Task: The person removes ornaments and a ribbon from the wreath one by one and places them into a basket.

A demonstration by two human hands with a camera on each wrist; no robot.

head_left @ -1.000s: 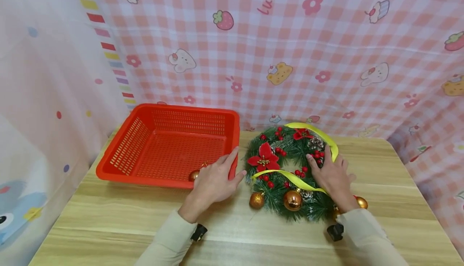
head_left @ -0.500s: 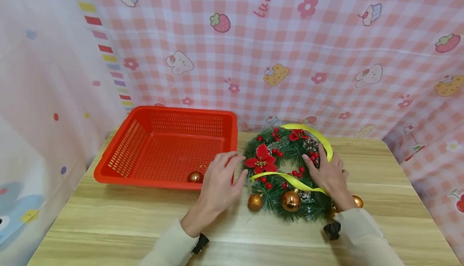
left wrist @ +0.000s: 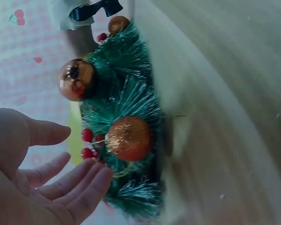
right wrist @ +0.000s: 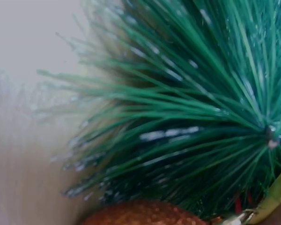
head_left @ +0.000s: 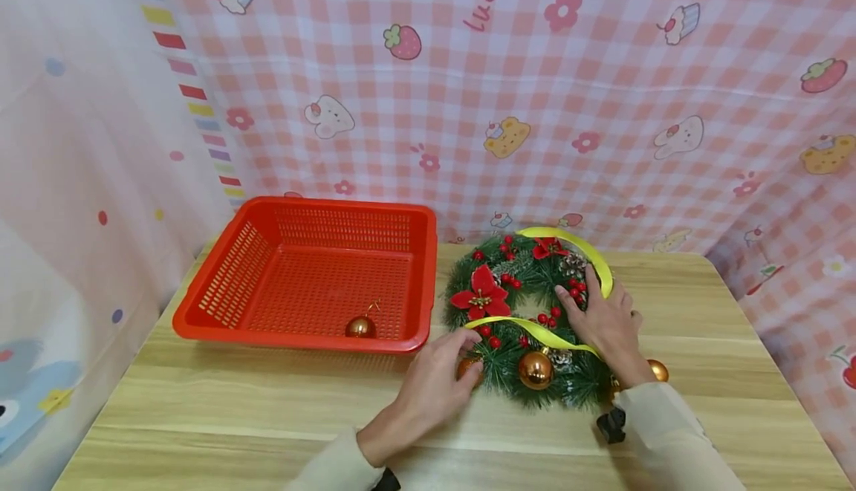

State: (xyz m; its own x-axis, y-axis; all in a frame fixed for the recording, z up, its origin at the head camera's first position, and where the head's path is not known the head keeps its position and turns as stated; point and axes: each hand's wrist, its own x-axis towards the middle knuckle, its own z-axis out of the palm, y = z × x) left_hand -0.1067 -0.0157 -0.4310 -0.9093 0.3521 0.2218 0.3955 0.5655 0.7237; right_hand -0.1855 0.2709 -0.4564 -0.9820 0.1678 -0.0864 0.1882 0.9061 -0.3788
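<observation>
Item: glittered gold bauble (left wrist: pixel 129 138), on the near-left edge of the wreath (head_left: pixel 528 313) on the table (head_left: pixel 200 417); we kept our left hand (head_left: pixel 431 391) spread loosely beside it, holding nothing, while our right hand (head_left: pixel 605 320) pressed flat, steadying the wreath, red basket (head_left: pixel 221 283) alongside.

Both arms wear long, cream-coloured sleeves that end at the wrists, leaving the left hand (head_left: pixel 428 391) and right hand (head_left: pixel 605 320) bare. A small black device sits strapped at each wrist, just below the cuff. No rings or gloves show.
</observation>
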